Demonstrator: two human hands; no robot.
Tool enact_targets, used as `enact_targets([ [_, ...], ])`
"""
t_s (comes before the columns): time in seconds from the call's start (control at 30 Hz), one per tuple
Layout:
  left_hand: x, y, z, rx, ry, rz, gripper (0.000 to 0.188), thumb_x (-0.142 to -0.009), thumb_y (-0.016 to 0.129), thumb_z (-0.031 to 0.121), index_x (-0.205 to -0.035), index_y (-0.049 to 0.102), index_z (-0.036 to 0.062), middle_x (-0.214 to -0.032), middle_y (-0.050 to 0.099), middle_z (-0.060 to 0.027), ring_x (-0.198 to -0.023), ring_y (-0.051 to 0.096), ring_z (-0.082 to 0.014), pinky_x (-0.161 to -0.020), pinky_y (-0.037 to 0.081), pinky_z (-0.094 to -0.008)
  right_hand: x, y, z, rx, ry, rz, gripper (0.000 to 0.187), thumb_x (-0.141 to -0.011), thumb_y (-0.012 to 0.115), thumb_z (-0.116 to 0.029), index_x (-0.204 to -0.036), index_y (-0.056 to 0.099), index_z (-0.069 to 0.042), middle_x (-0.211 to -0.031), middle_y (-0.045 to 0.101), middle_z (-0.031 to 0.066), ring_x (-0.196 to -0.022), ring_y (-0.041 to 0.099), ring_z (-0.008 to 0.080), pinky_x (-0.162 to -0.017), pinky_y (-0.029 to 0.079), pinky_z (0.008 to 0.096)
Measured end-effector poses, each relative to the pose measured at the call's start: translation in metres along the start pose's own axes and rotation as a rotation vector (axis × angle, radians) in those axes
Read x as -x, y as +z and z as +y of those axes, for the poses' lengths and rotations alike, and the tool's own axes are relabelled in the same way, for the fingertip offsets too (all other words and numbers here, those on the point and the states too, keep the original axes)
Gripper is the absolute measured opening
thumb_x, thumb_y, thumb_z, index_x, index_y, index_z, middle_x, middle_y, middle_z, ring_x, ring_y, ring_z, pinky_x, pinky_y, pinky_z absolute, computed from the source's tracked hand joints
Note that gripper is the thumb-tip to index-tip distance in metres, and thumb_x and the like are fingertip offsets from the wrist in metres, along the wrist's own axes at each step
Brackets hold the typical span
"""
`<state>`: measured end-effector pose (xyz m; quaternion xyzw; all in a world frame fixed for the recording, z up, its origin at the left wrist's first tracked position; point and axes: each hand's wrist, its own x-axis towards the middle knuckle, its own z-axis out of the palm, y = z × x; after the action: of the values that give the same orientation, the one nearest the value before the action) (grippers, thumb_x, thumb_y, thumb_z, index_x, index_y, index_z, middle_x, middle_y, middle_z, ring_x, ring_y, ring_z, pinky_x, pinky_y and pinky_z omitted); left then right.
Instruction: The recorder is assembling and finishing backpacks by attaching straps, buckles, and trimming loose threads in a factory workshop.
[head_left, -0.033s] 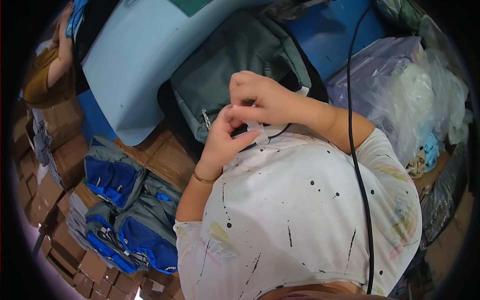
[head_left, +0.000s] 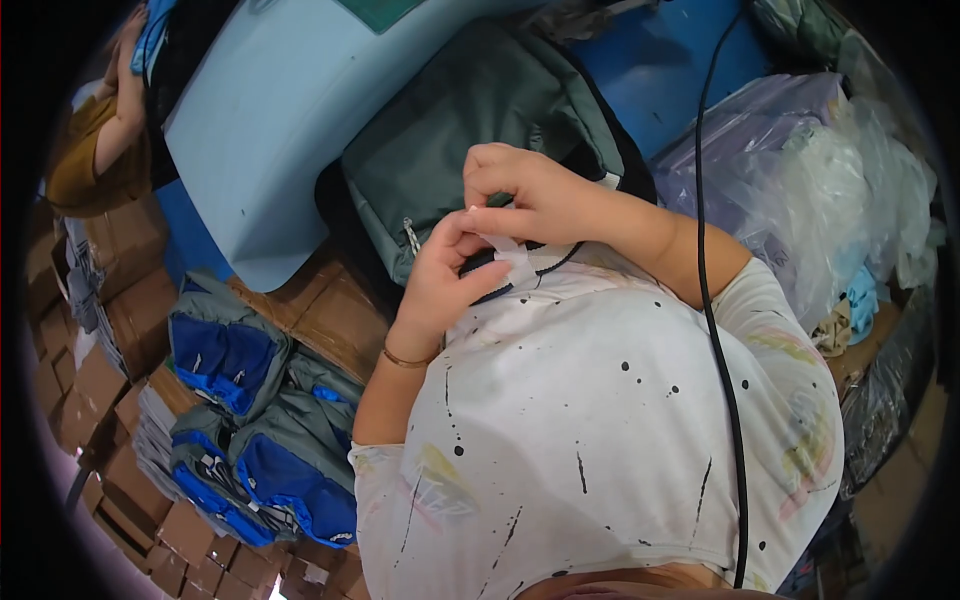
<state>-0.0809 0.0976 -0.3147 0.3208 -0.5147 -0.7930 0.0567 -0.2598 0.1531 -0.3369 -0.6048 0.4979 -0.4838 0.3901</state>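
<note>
Hands [head_left: 500, 225] pinch white tag [head_left: 512, 255] together.

Left hand [head_left: 440, 285] and right hand [head_left: 525, 200] pinching a small white strip [head_left: 515, 258] together, just over a grey-green backpack [head_left: 470, 130] (partly hidden by the hands), pale blue board [head_left: 270, 120] beside it, blue-grey bags [head_left: 250, 420] piled on cardboard boxes [head_left: 100, 400], another person [head_left: 95, 140] far left.

— What can't you make out from up here?

— My left hand [head_left: 440, 285] and right hand [head_left: 530, 200] cover the small white piece [head_left: 515, 255] I'm pinching, so its shape is lost.

— And the bag?

— My chest hides the grey-green backpack's [head_left: 470, 120] near edge. The person [head_left: 95, 140] at the far left is cut by the dark rim.
</note>
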Motion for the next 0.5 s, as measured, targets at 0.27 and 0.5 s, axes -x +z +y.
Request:
enact_targets([
  [0.27, 0.001, -0.014, -0.010, 0.060, 0.075, -0.045, 0.026, -0.081, 0.067, -0.005, -0.105, 0.058, -0.0015, -0.101, 0.063, -0.0054, -0.093, 0.059, -0.0109, -0.084, 0.047, -0.0240, 0.014, -0.025, 0.000, -0.537, 0.355, -0.355, 0.013, -0.083, 0.070, -0.013, -0.088, 0.059, -0.007, -0.077, 0.056, -0.0056, -0.068, 0.049, 0.0033, -0.060, 0.038, 0.0187],
  [0.5, 0.003, 0.004, -0.003, -0.287, 0.174, 0.147, 0.022, -0.082, 0.066, -0.004, -0.101, 0.056, 0.0006, -0.092, 0.061, -0.0032, -0.087, 0.059, -0.0094, -0.080, 0.047, -0.0224, 0.021, -0.021, 0.000, -0.330, 0.302, -0.289, 0.015, -0.083, 0.069, -0.012, -0.085, 0.056, -0.005, -0.074, 0.056, -0.0038, -0.067, 0.050, 0.0036, -0.059, 0.040, 0.0191],
])
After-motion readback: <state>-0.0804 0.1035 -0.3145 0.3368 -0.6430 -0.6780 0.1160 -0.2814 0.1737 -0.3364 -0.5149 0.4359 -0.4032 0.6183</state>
